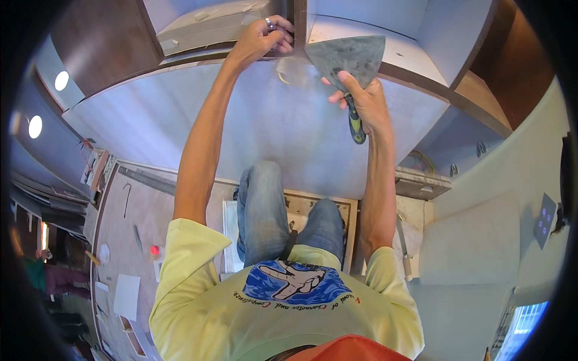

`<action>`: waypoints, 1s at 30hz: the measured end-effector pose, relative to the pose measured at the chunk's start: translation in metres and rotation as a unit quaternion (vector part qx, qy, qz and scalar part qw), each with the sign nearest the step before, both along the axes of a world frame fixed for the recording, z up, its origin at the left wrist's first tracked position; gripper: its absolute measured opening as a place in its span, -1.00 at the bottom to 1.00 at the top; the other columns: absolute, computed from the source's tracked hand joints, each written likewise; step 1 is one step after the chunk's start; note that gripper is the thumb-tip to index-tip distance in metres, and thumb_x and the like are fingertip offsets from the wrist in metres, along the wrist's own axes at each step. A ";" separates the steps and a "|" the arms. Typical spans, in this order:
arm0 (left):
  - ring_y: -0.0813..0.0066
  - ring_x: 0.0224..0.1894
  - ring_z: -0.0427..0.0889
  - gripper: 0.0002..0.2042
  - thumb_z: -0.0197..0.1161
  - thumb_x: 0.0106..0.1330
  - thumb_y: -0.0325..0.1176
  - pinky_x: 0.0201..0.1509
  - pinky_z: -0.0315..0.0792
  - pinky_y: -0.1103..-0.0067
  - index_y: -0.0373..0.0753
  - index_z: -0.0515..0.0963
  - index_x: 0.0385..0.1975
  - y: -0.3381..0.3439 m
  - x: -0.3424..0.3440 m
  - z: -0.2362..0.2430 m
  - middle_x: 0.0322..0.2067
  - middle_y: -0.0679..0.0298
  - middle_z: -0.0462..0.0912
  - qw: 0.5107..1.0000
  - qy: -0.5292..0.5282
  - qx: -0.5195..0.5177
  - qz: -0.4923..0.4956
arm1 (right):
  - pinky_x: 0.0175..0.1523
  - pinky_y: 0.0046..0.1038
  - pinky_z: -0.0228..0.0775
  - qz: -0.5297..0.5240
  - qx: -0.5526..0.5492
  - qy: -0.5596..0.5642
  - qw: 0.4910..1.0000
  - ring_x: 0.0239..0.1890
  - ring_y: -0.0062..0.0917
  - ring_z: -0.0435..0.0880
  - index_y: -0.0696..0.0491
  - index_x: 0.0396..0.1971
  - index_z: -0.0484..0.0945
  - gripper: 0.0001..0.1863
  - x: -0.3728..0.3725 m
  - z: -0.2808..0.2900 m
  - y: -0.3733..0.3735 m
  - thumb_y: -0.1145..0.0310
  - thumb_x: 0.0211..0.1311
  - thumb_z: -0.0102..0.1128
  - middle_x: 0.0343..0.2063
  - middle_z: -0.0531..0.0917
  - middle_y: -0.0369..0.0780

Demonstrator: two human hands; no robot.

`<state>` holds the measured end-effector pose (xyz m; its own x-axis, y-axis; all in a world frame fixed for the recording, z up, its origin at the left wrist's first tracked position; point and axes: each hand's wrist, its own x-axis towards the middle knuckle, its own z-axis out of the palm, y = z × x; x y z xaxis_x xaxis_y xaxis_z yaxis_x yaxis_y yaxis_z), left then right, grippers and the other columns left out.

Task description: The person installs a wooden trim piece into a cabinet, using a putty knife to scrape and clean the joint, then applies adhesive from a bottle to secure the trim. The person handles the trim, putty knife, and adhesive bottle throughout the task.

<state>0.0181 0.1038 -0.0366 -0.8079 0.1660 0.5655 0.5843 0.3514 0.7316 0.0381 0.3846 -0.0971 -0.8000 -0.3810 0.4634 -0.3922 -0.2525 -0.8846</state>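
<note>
Head view, looking down past the yellow shirt (198, 319) and orange-red cap (355, 349) of the person. Both bare forearms extend forward to a cabinet with brown edging (415, 80). The right hand (369, 102) grips a broad putty knife (350, 59) by its black-and-green handle (356, 126), the thumb laid near the base of the grey blade and the fingertips emerging on the opposite side. The blade points away from the body, its wide edge overlapping, as seen, the white interior of the right-hand compartment (433, 63); whether it touches the cabinet cannot be told. The left hand (262, 43), a ring (269, 24) on one finger, has its fingers bent at the dark upright (299, 24) between the compartments; whether these pinch anything cannot be told. To the left of the upright, a beige slab-like item (211, 27) lies in the neighbouring compartment. Below both hands spreads a smooth, pale panel (253, 120), and nearer the body are two knees in blue jeans (265, 186).

At left, a light brown surface (153, 201) bears a hooked rod (126, 201), a small red-topped object (155, 249) and a white sheet (126, 296). Farther left, another person (66, 281) appears in dim light. At right, a dark plate with lit dots (545, 221) is set near the rim of the view.
</note>
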 end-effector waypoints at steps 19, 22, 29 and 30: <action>0.36 -0.25 0.73 -0.40 0.54 0.16 0.01 -0.13 0.62 0.44 -0.38 0.53 -0.04 0.043 0.027 -0.018 -0.29 0.13 0.72 0.952 0.166 -0.126 0.224 | -0.37 -0.52 0.53 -0.175 0.025 0.033 0.984 -0.41 -0.51 0.75 0.22 -0.04 0.59 -0.70 0.050 0.005 0.026 0.28 0.50 0.13 -0.24 0.75 -0.12; 0.28 -0.30 0.73 -0.41 0.54 0.14 -0.01 -0.13 0.62 0.43 -0.35 0.49 -0.06 0.055 0.029 -0.019 -0.34 0.10 0.72 0.941 0.156 -0.134 0.269 | -0.38 -0.53 0.53 -0.191 0.024 0.048 0.980 -0.40 -0.51 0.75 0.22 -0.03 0.59 -0.69 0.055 0.004 0.038 0.26 0.51 0.13 -0.22 0.75 -0.12; 0.29 -0.37 0.75 -0.58 0.45 0.18 -0.22 -0.22 0.62 0.46 -0.38 0.49 -0.14 0.062 0.032 -0.011 -0.41 0.07 0.73 0.937 0.151 -0.138 0.282 | -0.39 -0.55 0.53 -0.204 0.020 0.062 0.977 -0.40 -0.52 0.75 0.23 -0.03 0.61 -0.67 0.053 0.005 0.046 0.24 0.52 0.15 -0.21 0.75 -0.10; 0.32 -0.38 0.76 -0.60 0.43 0.19 -0.26 -0.23 0.62 0.49 -0.41 0.49 -0.14 0.063 0.033 -0.010 -0.40 0.06 0.74 0.935 0.142 -0.149 0.287 | -0.39 -0.55 0.53 -0.196 0.020 0.063 0.978 -0.40 -0.52 0.75 0.23 -0.03 0.61 -0.67 0.053 0.004 0.044 0.24 0.52 0.15 -0.21 0.75 -0.10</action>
<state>0.0512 0.1668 -0.0466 -0.6358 -0.0647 0.7692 0.3927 0.8308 0.3945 0.0913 0.4282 -0.0930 -0.8254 -0.0759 0.5594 -0.5592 -0.0258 -0.8286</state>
